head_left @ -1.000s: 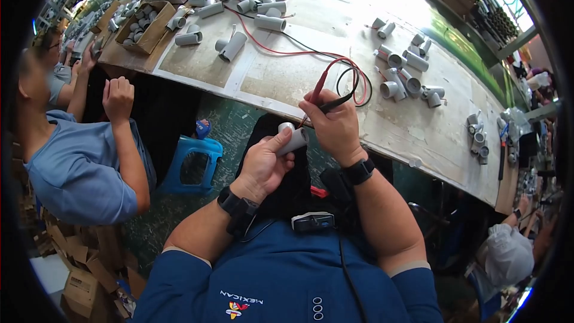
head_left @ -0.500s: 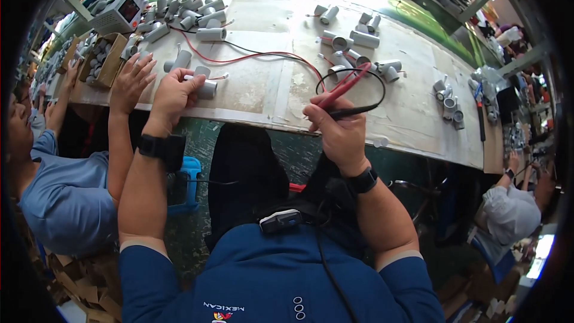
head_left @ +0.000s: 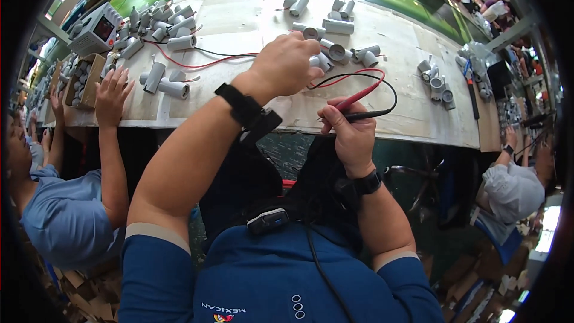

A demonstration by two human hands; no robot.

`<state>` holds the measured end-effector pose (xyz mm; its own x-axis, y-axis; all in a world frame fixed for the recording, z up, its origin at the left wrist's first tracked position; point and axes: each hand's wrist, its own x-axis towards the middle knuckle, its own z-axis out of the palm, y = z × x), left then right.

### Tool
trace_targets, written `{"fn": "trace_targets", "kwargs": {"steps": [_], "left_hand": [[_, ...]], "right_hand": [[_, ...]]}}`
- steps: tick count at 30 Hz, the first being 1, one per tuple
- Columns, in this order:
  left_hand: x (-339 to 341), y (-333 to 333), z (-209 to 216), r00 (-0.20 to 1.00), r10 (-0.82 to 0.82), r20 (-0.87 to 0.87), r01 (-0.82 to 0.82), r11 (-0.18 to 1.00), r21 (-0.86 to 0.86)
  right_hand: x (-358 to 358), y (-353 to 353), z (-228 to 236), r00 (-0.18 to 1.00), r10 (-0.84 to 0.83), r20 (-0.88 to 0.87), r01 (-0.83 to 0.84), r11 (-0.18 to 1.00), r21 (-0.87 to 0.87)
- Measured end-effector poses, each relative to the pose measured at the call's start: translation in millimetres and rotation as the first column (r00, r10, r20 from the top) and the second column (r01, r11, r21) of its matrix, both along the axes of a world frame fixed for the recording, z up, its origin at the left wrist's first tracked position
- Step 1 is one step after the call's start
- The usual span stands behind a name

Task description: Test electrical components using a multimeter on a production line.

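My left hand (head_left: pixel 286 64) is stretched across the table at a cluster of grey cylindrical housings (head_left: pixel 336 52). Its fingers bend down beside the nearest ones, and whether they grip one is hidden. Close to the table's front edge, my right hand (head_left: pixel 353 134) is closed around two test probes, a red probe (head_left: pixel 359 97) and a black probe (head_left: pixel 369 115), with their tips pointing left. Their thin leads loop up and run left beneath my left arm. Left of that arm, a few more grey housings (head_left: pixel 174 88) with short wires lie together.
A boxy instrument with a dark screen (head_left: pixel 95 30) stands at the far left beside a heap of grey housings (head_left: pixel 158 21). A cardboard box (head_left: pixel 89 78) holds more. A co-worker's hand (head_left: pixel 112 93) rests at the table's left. Further housings (head_left: pixel 439 87) lie right.
My left hand has left the housing at the left and swung right to the middle cluster. Housings lie where it was. My right hand still holds the probes, slightly shifted right. The view has shifted.
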<state>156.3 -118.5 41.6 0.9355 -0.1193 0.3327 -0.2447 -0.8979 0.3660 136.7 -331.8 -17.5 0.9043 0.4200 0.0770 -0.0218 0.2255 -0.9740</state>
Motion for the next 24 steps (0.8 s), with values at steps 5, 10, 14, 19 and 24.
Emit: {"fn": "trace_targets", "kwargs": {"steps": [5, 10, 14, 19, 24], "left_hand": [[22.5, -36.0, 7.7, 0.925, 0.264, -0.275, -0.231, 0.962, 0.144], [25.4, -19.5, 7.7, 0.916, 0.222, -0.335, -0.212, 0.975, 0.066], [-21.9, 19.4, 15.2, 0.936, -0.068, -0.344, -0.160, 0.790, -0.592], [-117.8, 39.4, -29.9, 0.960, -0.278, 0.024, -0.003, -0.096, -0.995], [-177.0, 41.6, -72.4, 0.969, -0.115, 0.217, 0.108, -0.594, -0.797]], "right_hand": [[-1.7, -6.8, -8.7, 0.999, 0.039, 0.010, -0.039, 0.998, 0.046], [-0.9, -7.1, -7.6, 0.998, 0.056, -0.009, -0.055, 0.998, 0.042], [-1.3, -10.9, -4.7, 0.996, 0.084, -0.026, -0.083, 0.995, 0.048], [-6.3, 9.1, 5.7, 0.985, 0.149, -0.086, -0.144, 0.988, 0.061], [-15.9, 42.6, 13.4, 0.967, 0.253, -0.032, -0.251, 0.966, 0.055]]}}
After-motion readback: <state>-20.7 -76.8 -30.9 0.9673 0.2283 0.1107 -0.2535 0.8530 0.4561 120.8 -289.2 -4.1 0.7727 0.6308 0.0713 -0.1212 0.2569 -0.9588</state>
